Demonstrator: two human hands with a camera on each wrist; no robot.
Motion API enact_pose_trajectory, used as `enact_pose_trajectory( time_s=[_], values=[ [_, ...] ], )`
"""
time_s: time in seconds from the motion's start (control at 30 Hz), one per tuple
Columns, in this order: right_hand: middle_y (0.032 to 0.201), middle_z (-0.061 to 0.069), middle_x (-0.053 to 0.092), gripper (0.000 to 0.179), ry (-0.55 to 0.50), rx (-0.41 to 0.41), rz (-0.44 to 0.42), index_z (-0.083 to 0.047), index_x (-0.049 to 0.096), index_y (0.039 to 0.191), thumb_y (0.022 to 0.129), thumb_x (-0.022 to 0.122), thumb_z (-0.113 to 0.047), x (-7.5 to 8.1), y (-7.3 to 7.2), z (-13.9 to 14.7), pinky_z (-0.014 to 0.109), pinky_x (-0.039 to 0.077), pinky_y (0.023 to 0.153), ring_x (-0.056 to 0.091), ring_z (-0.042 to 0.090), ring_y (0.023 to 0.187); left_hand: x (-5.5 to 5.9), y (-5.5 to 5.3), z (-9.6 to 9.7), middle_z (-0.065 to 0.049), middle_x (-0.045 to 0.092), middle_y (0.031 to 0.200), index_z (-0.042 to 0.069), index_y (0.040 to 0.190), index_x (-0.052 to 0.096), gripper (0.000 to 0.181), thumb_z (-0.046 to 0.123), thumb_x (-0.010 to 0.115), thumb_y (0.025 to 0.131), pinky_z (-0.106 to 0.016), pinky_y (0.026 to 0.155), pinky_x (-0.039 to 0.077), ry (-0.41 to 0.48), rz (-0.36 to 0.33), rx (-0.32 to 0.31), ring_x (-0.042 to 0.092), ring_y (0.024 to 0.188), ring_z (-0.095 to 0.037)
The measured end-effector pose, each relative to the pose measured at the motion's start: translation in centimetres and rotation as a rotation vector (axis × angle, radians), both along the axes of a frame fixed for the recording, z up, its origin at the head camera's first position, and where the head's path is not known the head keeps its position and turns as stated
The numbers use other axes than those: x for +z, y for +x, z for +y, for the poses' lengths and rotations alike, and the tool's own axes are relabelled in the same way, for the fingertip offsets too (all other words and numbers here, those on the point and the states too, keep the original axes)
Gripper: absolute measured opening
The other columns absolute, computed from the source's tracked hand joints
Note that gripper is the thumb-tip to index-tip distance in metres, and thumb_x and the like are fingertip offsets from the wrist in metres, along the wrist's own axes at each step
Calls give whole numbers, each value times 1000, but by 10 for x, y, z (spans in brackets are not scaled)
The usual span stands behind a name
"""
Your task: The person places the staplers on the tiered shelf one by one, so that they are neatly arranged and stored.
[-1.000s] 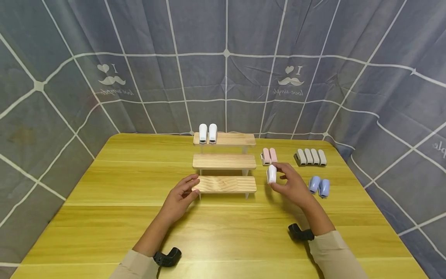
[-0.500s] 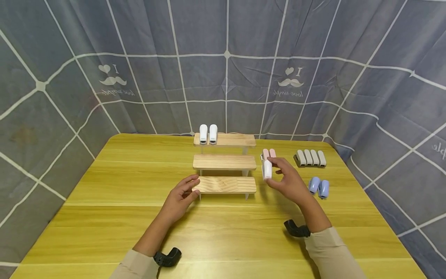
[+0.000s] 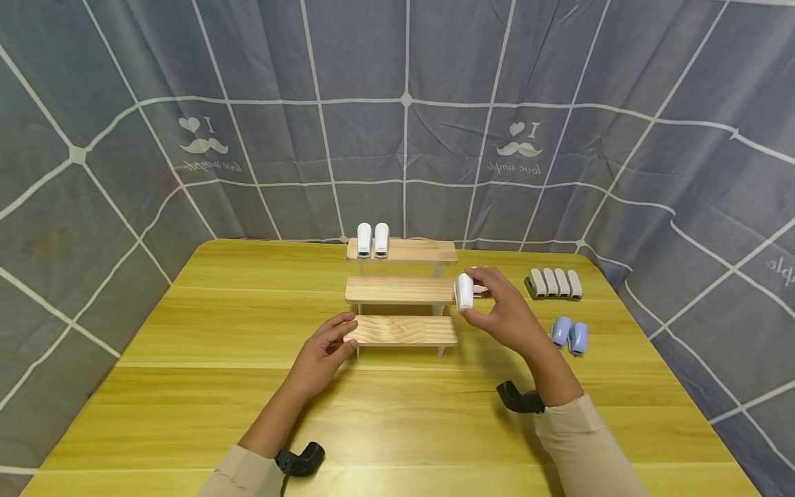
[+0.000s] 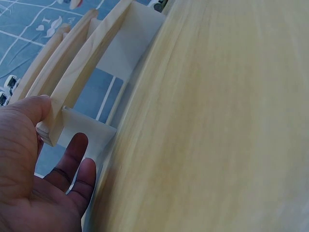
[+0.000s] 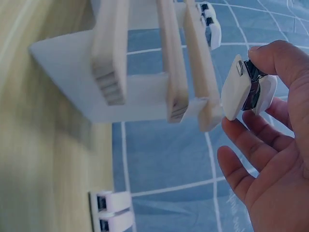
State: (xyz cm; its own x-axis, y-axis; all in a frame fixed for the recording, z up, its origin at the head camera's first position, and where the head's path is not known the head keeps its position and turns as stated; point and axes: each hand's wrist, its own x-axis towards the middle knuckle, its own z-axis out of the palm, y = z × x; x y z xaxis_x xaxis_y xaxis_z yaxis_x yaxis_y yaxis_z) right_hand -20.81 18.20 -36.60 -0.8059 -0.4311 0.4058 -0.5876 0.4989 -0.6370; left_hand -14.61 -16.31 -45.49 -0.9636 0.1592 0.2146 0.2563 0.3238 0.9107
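In the head view my right hand [image 3: 502,314] holds a white mini stapler [image 3: 464,292] between thumb and fingers, raised beside the right end of the middle step. The right wrist view shows this stapler [image 5: 241,89] edge-on, with its dark metal inside. My left hand [image 3: 319,352] grips the left end of the lowest board of a three-step wooden stand [image 3: 404,330]; in the left wrist view two fingers [image 4: 75,154] extend below the board. Two white staplers [image 3: 373,240] stand side by side on the left of the top step.
Pink staplers [image 5: 116,211] lie on the table right of the stand, mostly hidden by my right hand in the head view. Farther right are a row of several grey-white staplers [image 3: 555,284] and two blue staplers [image 3: 569,336]. A grey gridded curtain [image 3: 404,138] surrounds the table.
My right hand has carried the white stapler left and upward, past the pink staplers to the stand's right end. My left hand has stayed on the lowest step.
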Motion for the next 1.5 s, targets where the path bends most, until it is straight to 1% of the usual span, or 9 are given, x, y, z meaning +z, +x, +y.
enact_pose_trajectory(
  time_s=[0.13,0.23,0.37,0.6,0.73,0.93,1.1,1.3,1.5],
  values=[
    [134,13,52,63,11,7,2,1,49,142,86,77,-7,6,-2,-8,48,48,91,53,29,116,0,0,0,-4,47,149,1,138,58,44,19,65,98,-28,90,50,-7,-10,5,56,119,-24],
    [132,14,53,63,8,24,13,1,50,141,86,77,-7,11,-5,-14,50,49,89,53,28,114,-1,0,-1,-3,48,148,1,137,58,43,18,65,98,-29,91,50,-2,-9,6,56,120,-24],
    [132,14,54,63,-3,40,17,2,50,141,85,78,-6,15,-8,-24,54,48,89,52,28,115,-3,-1,-1,-6,48,149,0,137,58,44,18,66,98,-30,92,50,8,3,3,56,120,-25],
    [133,14,54,63,-4,64,33,3,50,141,85,77,-6,25,-14,-42,53,46,89,52,30,116,-4,-1,0,-8,48,148,-1,136,59,42,13,66,97,-30,90,50,18,9,17,57,119,-27],
    [132,13,55,62,-9,71,35,3,50,141,85,77,-8,29,-20,-51,49,46,89,52,31,115,-5,-2,0,-10,48,148,-2,136,59,42,12,66,96,-31,89,51,36,20,9,57,119,-29],
    [130,9,55,63,-12,49,-12,-2,51,142,86,78,-13,33,-28,-62,50,48,92,54,25,118,-6,-3,0,-9,48,148,-1,136,59,43,15,66,97,-30,90,51,27,22,-3,57,119,-27],
    [132,11,53,64,-19,42,-62,-3,49,144,88,76,-15,38,-36,-71,52,47,93,54,26,120,-5,-2,-1,-8,47,149,1,137,58,43,19,65,98,-30,90,51,15,16,-6,58,117,-25],
    [133,11,51,65,-58,25,-144,-6,47,146,89,75,-17,41,-45,-78,46,47,96,54,27,122,-5,-3,0,-6,49,148,0,136,59,42,17,65,98,-30,89,52,11,26,-2,58,116,-25],
    [133,12,50,65,-70,28,-154,-5,47,146,89,76,-16,40,-55,-84,44,47,96,54,26,123,-6,-4,0,-7,50,147,-1,135,60,41,16,66,98,-29,89,52,6,44,5,59,116,-26]
  ],
)
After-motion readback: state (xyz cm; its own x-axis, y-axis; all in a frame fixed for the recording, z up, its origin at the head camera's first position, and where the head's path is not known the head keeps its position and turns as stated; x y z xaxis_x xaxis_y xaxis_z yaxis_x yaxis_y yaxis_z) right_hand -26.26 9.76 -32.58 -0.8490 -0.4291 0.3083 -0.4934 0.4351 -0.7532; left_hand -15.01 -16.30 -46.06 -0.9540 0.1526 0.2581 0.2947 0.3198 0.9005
